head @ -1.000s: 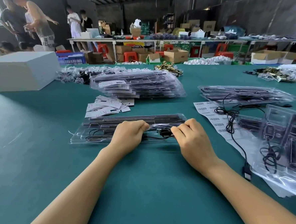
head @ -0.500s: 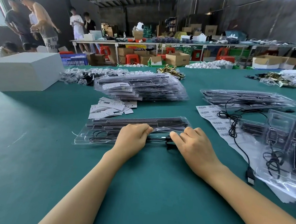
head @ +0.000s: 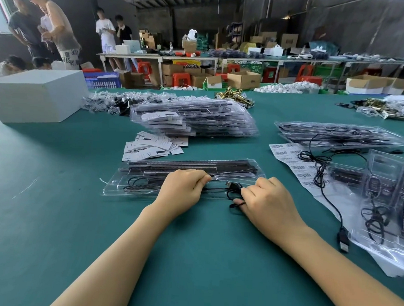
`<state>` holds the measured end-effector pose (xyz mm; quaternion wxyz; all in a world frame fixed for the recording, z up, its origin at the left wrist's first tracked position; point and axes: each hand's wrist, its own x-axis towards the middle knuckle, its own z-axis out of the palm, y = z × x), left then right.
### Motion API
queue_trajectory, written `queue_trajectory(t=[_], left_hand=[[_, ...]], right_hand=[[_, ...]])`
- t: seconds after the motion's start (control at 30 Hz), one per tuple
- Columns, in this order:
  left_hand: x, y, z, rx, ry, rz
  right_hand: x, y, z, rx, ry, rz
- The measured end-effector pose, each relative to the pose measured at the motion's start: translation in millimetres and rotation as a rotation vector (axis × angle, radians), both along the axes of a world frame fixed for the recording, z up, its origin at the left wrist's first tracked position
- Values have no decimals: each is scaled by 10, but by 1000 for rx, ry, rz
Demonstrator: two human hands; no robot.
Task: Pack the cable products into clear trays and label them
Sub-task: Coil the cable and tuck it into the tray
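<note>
I see both hands' fingers pinching the cable (head: 220,189) between them; clear tray (head: 147,182) lies crosswise just beyond the fingers, left hand (head: 182,190) nearer

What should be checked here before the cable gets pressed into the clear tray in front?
1. Clear plastic tray flat on green table: ok.
2. Left hand grip on thin black cable: ok, pinched.
3. Right hand grip on the cable: ok, a loop sits round a finger.
4. Cable's USB plug seated in the tray: not ok, lying loose on top.
5. Barcode label sheet in reach: ok, right of tray.
6. Label on this tray: cannot tell.
</note>
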<state>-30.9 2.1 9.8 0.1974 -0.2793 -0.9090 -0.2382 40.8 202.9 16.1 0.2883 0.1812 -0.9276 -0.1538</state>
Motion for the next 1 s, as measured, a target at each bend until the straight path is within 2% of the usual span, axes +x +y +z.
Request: queue_trajectory(t=[0.23, 0.47, 0.63, 0.8, 0.9, 1.0], left_hand=[[0, -6, 1, -8, -7, 4], [16, -14, 7, -18, -13, -8], [5, -11, 3, -34, -12, -9], [3, -19, -3, -36, -18, -1], [14, -16, 0, -36, -31, 4], [7, -8, 8, -41, -33, 6]], right_hand=[[144, -25, 38, -16, -207, -117], [157, -9, -27, -93, -372, -135], [88, -3, -67, -269, -270, -103], [31, -94, -17, -560, -204, -264], [-32, -195, -39, -533, -247, -390], [-55, -224, -54, -557, -209, -439]])
